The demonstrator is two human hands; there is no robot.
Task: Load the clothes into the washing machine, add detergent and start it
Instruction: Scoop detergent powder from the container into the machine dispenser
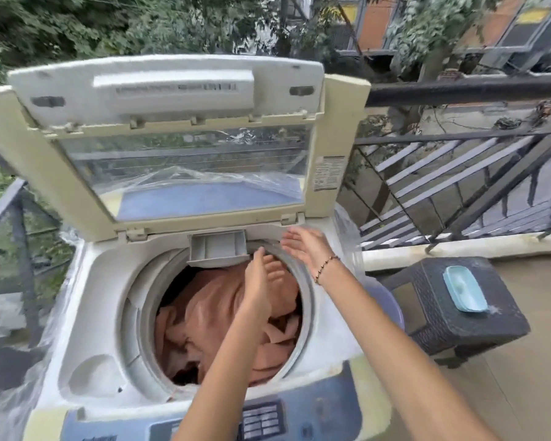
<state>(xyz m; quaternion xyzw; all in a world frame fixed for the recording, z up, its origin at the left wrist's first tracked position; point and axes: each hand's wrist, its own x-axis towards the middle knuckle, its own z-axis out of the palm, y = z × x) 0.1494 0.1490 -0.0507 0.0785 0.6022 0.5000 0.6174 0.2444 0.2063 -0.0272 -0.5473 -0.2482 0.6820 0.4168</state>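
Salmon crumpled cloth (210, 316) fills round drum (306, 300) of cream plastic top-load washing machine (86, 281); lid (172, 90) up. Left hand (261, 281) and right hand (303, 246), fingers straight, empty, near grey rectangular drawer (217, 246).

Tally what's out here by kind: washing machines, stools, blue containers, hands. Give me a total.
washing machine: 1
stool: 1
blue container: 1
hands: 2 (left hand, right hand)
Total: 5
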